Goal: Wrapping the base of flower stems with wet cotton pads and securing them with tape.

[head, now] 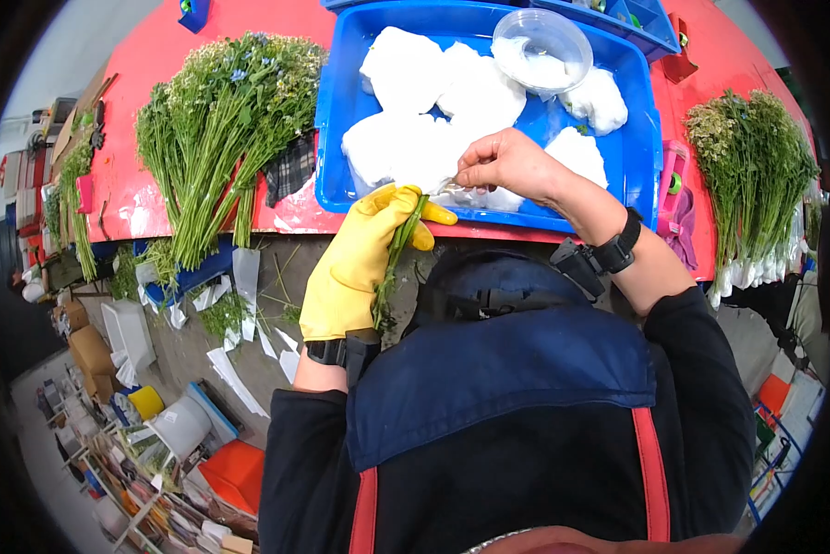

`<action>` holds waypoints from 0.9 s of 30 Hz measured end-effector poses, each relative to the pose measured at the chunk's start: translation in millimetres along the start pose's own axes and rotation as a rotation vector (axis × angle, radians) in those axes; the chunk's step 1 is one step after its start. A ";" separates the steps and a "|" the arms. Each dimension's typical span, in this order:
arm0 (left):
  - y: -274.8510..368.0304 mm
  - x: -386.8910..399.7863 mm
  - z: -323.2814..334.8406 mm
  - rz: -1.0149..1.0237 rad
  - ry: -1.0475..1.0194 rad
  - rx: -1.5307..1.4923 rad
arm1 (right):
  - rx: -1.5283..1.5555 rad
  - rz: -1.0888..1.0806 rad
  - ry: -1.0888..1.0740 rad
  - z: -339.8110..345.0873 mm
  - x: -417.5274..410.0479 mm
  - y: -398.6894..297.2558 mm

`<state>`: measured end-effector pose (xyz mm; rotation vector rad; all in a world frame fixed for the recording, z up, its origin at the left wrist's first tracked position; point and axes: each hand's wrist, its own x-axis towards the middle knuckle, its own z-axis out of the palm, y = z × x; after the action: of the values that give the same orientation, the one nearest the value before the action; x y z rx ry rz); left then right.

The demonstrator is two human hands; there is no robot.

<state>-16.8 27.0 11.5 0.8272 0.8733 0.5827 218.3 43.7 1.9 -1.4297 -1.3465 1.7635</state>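
My left hand (363,256), in a yellow rubber glove, is closed around a small bunch of green stems (402,239). The cut ends point up toward the tray, and the leafy part hangs down by my wrist. Bare and reaching over the tray's near rim, my right hand (508,166) pinches the edge of wet white wadding (404,149) with its fingertips. Several white clumps like this lie in a blue plastic tray (323,149) with a little water. A clear round plastic tub (543,52) rests among the clumps at the back right.
On the red tabletop (134,201), large bunches of flowering stems (224,131) lie left of the tray. Wrapped bunches (751,180) with white-covered ends lie at the right. A pink tape dispenser (675,173) stands beside the tray. Cut greenery and paper strips (238,381) litter the floor.
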 end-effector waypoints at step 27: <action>-19.9 -24.7 -18.7 0.205 0.460 0.446 | 0.019 -0.354 0.145 63.9 16.2 -35.0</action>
<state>-43.3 4.9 -1.3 1.2213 1.3791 0.7899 147.0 46.7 23.9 -1.1966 -1.4008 1.4142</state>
